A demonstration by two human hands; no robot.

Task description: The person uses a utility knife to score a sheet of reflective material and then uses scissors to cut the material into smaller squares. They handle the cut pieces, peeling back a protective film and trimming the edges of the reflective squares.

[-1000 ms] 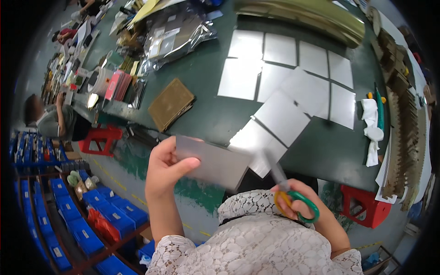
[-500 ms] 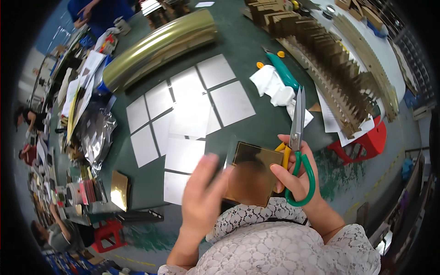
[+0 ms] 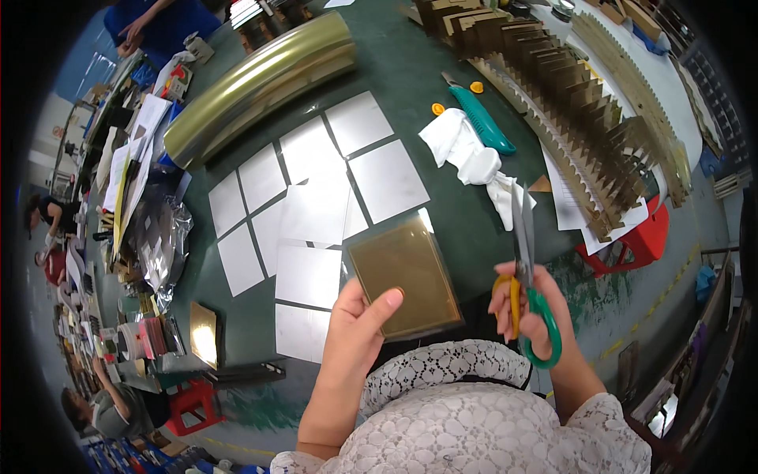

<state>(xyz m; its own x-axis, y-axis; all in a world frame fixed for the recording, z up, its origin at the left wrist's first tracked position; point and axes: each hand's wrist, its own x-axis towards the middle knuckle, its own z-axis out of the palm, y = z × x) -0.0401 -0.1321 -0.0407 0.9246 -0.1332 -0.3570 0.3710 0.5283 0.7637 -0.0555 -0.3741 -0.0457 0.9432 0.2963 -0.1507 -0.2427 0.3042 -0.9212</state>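
Scissors [image 3: 523,271] in right hand [image 3: 552,292], long axis running outward, blades [image 3: 526,243] toward cloth [image 3: 478,167]

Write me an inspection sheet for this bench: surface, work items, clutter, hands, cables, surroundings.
Surface: dark green tabletop, reflecting light in places.
Work items: square gold-brown sheet, held near the table's edge; scissors with one yellow and one green handle; silvery sheets laid out, some overlapping.
Clutter: shiny gold roll; green tool beside a crumpled white wad, cloth or paper; toothed brown strips at right.
Hands: left hand grips the gold-brown sheet, thumb on top; right hand holds the scissors by the handles.
Cables: nothing seen.
Surroundings: red stool at right; person in blue at upper left.
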